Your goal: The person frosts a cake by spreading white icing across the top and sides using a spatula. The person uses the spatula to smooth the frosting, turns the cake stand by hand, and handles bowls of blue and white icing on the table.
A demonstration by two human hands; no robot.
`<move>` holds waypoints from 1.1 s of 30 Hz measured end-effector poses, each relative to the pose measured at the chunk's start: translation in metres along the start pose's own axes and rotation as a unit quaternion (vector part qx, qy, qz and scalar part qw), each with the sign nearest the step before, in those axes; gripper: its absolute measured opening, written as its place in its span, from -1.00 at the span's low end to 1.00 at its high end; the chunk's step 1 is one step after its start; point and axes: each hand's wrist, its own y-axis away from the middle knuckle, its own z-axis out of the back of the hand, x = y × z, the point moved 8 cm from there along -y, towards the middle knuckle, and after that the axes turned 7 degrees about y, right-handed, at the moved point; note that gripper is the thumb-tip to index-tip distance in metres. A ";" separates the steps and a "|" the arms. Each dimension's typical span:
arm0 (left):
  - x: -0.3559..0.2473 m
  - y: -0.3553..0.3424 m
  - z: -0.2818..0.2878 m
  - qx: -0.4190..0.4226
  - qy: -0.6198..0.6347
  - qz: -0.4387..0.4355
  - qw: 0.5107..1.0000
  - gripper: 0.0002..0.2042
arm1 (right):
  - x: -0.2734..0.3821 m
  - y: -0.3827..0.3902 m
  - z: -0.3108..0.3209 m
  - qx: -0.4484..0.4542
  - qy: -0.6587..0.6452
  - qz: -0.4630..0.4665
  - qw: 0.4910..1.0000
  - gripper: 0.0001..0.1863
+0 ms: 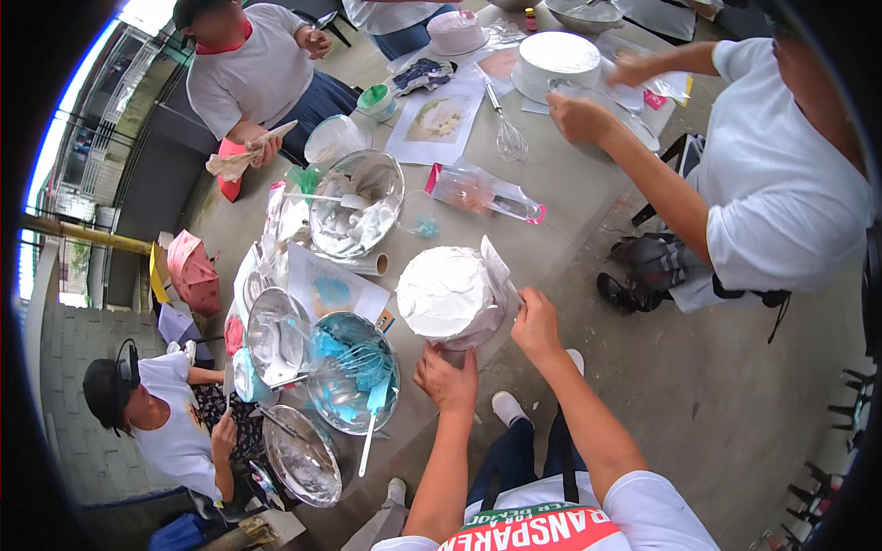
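A round cake (443,290) coated in white icing stands at the table's near edge, its top uneven. My right hand (536,321) grips a white spatula (495,260), whose flat blade rests against the right side of the cake. Below the cake, my left hand (447,376) holds the edge of the cake board (457,342) with thumb and fingers. To the left is a steel bowl (397,395) of blue icing, with a whisk (347,360) and a blue-smeared spatula (371,418) in it.
Smeared steel bowls (303,456) crowd the left side. A bowl of white icing (358,216), a paper roll (375,264), a plastic piping bag (482,191) and a whisk (511,138) lie farther back. Co-workers stand around; one handles another white cake (557,66).
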 end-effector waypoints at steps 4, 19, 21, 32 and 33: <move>0.004 0.000 -0.002 -0.008 -0.003 0.036 0.999 -0.16 | 0.005 -0.016 -0.006 0.066 0.015 0.008 0.998 -0.74; 0.008 0.002 -0.003 -0.022 0.011 0.094 0.995 -0.16 | 0.004 -0.076 -0.024 0.141 0.036 0.081 0.986 -0.75; 0.009 0.002 -0.002 -0.021 0.011 0.098 0.995 -0.16 | 0.013 -0.073 -0.017 0.138 0.022 0.107 0.984 -0.75; 0.000 0.005 -0.001 -0.026 0.017 0.108 0.994 -0.20 | -0.001 -0.004 0.019 0.070 -0.051 0.011 0.996 -0.73; -0.001 0.006 -0.002 -0.028 0.018 0.109 0.993 -0.21 | -0.008 0.004 0.013 0.062 -0.034 0.011 0.997 -0.72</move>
